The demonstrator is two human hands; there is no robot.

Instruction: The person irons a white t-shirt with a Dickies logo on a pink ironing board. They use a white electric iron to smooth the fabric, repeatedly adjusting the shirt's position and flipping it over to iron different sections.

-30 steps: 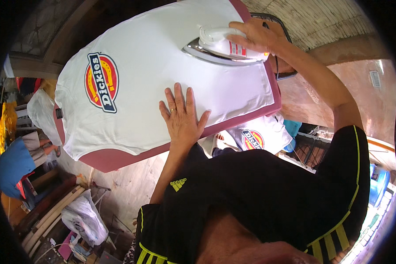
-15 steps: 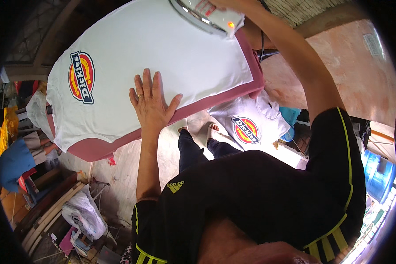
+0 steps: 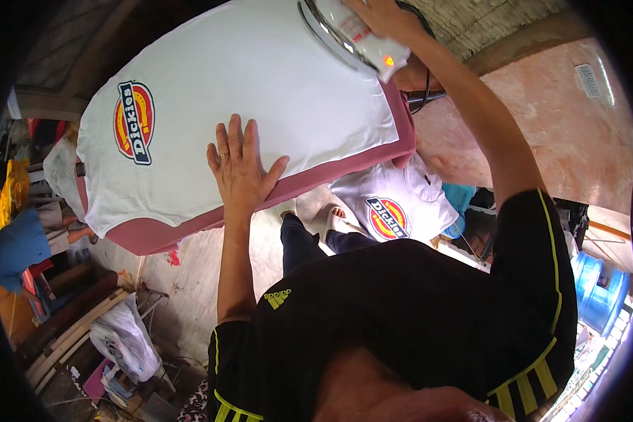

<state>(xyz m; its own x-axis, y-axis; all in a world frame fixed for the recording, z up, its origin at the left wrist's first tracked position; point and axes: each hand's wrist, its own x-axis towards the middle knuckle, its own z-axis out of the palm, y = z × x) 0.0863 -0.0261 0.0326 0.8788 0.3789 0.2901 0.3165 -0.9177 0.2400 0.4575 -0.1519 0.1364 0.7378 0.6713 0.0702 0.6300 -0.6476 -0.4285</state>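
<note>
Slid a bit to the right, the iron sits at the soft white shirt's far right; it looks heavy and likely hot below, best held up top, where my right hand grips it; my left hand presses flat, fingers spread, on the near side.

A single wide fisheye view looks steeply down from head height, facing forward over the black top close below to the flat white shirt slightly farther ahead; straight edges bend toward its dark rim.
</note>
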